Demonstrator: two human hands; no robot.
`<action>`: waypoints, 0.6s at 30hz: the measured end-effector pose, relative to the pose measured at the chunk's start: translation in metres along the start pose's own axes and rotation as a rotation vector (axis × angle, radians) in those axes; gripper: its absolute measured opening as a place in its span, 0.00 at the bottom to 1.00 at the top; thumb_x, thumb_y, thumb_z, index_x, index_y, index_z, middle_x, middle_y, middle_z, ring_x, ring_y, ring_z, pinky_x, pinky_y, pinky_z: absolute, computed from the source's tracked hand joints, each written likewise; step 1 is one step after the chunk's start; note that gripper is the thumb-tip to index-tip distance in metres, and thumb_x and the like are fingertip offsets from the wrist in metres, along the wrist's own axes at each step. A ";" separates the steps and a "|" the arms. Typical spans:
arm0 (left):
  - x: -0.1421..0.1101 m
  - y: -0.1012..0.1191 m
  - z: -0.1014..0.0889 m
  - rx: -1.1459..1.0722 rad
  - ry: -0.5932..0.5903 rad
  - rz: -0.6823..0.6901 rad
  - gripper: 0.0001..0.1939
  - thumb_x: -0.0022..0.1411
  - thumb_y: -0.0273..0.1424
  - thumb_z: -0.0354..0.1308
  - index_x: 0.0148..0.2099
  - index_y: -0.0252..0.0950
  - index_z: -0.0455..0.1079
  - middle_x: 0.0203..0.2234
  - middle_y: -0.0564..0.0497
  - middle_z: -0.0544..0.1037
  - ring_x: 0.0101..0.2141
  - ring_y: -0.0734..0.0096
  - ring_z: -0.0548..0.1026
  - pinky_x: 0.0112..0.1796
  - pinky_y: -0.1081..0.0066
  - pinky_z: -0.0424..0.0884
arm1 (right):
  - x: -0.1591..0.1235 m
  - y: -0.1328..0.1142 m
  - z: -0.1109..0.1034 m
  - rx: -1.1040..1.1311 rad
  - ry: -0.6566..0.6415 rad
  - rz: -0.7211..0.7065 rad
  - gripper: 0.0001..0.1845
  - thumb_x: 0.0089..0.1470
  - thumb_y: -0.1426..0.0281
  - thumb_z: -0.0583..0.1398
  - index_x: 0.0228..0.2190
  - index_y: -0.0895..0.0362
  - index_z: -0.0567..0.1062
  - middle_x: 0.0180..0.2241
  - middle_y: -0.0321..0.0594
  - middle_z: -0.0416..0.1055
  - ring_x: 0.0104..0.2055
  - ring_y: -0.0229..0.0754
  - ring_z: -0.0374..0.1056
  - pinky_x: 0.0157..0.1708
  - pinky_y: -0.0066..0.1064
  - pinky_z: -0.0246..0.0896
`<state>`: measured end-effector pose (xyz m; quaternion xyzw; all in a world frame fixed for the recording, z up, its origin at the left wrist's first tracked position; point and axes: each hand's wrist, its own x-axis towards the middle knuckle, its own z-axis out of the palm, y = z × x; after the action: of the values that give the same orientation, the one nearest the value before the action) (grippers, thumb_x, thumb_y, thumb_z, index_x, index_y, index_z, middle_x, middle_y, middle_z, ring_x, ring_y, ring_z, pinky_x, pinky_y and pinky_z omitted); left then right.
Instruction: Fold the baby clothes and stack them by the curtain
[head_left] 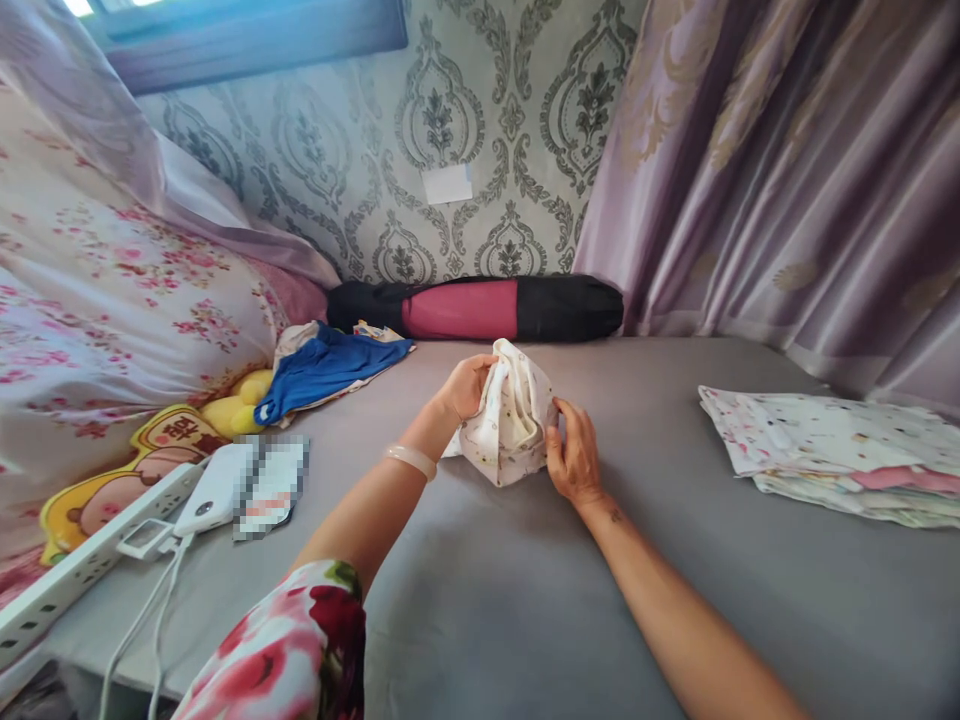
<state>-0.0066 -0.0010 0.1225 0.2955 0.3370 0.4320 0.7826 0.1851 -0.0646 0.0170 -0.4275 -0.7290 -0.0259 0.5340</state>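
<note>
A white cloth with a small print [510,425], bunched in loose folds, is held up just over the grey bed surface [465,600]. My left hand [471,385] pinches its upper left edge between thumb and fingers. At the cloth's right side, my right hand [574,450] has its thumb and fingers closed on the edge. What kind of garment or cloth it is cannot be made out. A stack of folded printed cloths [825,440] lies off to the right of my hands.
A blue garment [330,365] lies at the back left beside a yellow plush toy [236,405]. Nearer are a white power bank [217,485] with cables, a blurred packet [274,490] and a white rail [90,570]. A black and red long bag [465,308] rests against the wall.
</note>
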 end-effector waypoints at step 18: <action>-0.009 -0.046 -0.014 0.222 0.182 0.061 0.14 0.57 0.38 0.59 0.40 0.33 0.71 0.27 0.47 0.78 0.30 0.62 0.78 0.35 0.67 0.73 | 0.002 -0.011 0.001 0.087 0.009 0.076 0.13 0.57 0.69 0.55 0.45 0.56 0.68 0.38 0.45 0.67 0.40 0.47 0.65 0.42 0.41 0.66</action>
<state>0.0010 -0.0272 0.0819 0.3498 0.4432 0.4406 0.6979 0.1770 -0.0696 0.0227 -0.4313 -0.7103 0.0243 0.5558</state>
